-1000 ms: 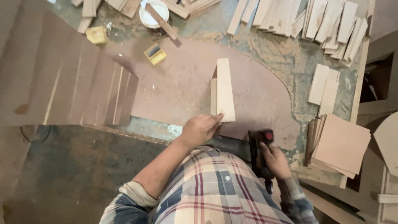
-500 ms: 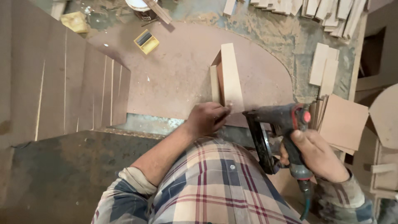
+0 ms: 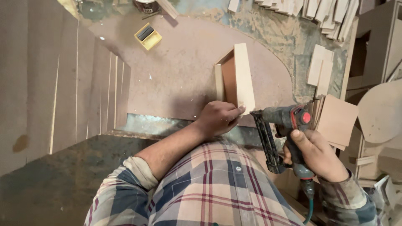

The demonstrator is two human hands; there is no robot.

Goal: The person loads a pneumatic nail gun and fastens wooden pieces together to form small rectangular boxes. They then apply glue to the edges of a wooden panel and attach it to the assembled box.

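Note:
A small box-like frame of light wooden boards stands on a rounded brown panel. My left hand grips the near end of that frame, thumb and fingers pressed on its corner. My right hand holds a dark nail gun with a red knob, its nose right beside the frame's near right corner. A teal hose hangs from the gun's handle.
A yellow box of nails lies on the panel's far left. Several cut wooden strips lie at the back, two more boards and a stack of square panels at the right. Large brown sheets lean at the left.
My right hand has lifted the nail gun from beside my lap up to the frame's near corner. My left hand has stayed on the frame's end.

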